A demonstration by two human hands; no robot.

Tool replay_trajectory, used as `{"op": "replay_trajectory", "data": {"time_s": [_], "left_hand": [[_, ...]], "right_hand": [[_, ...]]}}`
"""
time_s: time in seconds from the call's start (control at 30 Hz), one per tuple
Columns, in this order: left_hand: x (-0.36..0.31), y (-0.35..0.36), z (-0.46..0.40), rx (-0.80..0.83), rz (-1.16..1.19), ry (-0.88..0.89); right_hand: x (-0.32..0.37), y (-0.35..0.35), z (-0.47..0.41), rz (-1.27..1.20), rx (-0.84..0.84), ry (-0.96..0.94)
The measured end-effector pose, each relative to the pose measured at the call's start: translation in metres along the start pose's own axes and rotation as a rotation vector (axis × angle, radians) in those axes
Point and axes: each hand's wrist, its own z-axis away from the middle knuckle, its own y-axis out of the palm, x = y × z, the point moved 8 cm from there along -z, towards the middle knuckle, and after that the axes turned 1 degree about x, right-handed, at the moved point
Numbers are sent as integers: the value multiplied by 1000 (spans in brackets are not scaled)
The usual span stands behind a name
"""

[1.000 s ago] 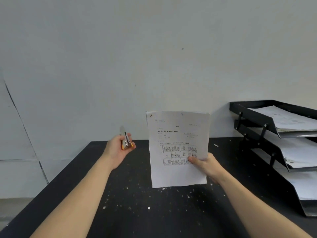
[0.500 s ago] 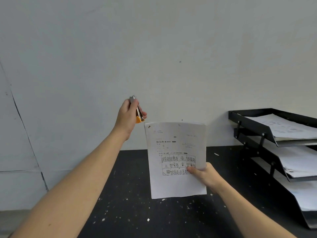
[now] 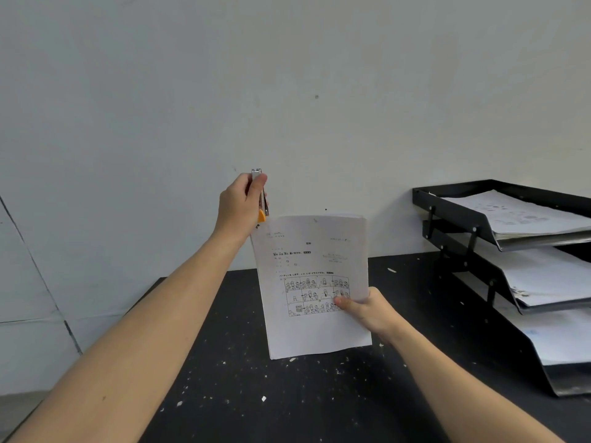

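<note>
My right hand [image 3: 371,310] holds a thin stack of white printed sheets [image 3: 315,282] upright above the table, thumb on the front over a grid of drawings. My left hand [image 3: 240,203] grips a small metal stapler [image 3: 261,199] with an orange end, pointing down. The stapler's orange end sits at the top left corner of the sheets. Whether its jaws are closed on the paper I cannot tell.
A black table [image 3: 287,394] speckled with white flecks lies below. A black three-tier paper tray [image 3: 499,238] holding sheets stands at the right. A plain pale wall [image 3: 287,91] rises behind.
My left hand rose from near the table and brought the stapler down onto the top left corner of the sheets. The right hand kept hold of the paper.
</note>
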Motion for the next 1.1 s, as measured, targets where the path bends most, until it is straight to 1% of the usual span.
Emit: {"op": "replay_trajectory", "data": {"time_s": [0.17, 0.3, 0.47, 0.57, 0.67, 0.8, 0.97, 1.1], "left_hand": [[-9, 7, 6, 54, -23, 41], [-15, 6, 5, 54, 16, 75], [-14, 6, 7, 47, -66, 120], [-9, 7, 7, 59, -57, 105], [-9, 3, 6, 30, -51, 105], [-16, 3, 12, 9, -122, 143], [2, 14, 13, 65, -163, 87], [11, 17, 12, 77, -200, 47]], "right_hand": [[-3, -2, -1, 7, -17, 19], [-3, -2, -1, 3, -22, 23], [-2, -1, -2, 2, -18, 20], [-3, -1, -3, 14, -27, 31], [-2, -1, -2, 22, -27, 39], [2, -2, -1, -1, -33, 31], [-4, -4, -4, -7, -64, 32], [-5, -2, -2, -13, -51, 49]]}}
